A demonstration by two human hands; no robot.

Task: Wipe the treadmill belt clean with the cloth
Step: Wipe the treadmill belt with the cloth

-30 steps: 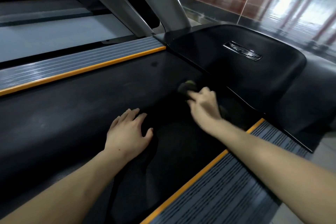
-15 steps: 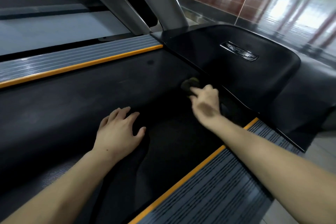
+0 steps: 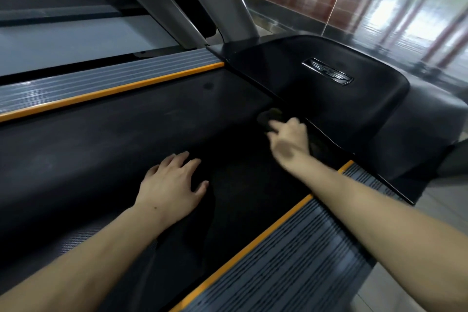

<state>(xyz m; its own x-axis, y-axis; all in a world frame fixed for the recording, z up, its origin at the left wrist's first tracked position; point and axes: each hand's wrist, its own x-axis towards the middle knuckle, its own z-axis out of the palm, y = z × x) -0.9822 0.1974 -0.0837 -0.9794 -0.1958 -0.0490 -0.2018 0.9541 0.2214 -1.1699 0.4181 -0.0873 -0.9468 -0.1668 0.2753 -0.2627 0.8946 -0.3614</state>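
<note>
Black treadmill belt (image 3: 106,149): dusty streaks remain | right hand (image 3: 287,142) grips dark cloth (image 3: 269,118) at front edge | left hand (image 3: 172,187) flat, fingers spread | wiping unfinished

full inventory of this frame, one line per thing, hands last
treadmill belt: 1, black, centre, running left to right.
side rails: 2, grey ribbed with orange edge; one far side, one near side at lower right.
motor cover: 1, black, at the belt's front end, with a silver badge.
uprights: 2, grey, rising behind the cover.
cloth: 1, dark, on the belt by the cover's edge.
floor: glossy, reflective, upper right.
left hand: flat on the belt.
right hand: blurred, gripping the cloth.
</note>
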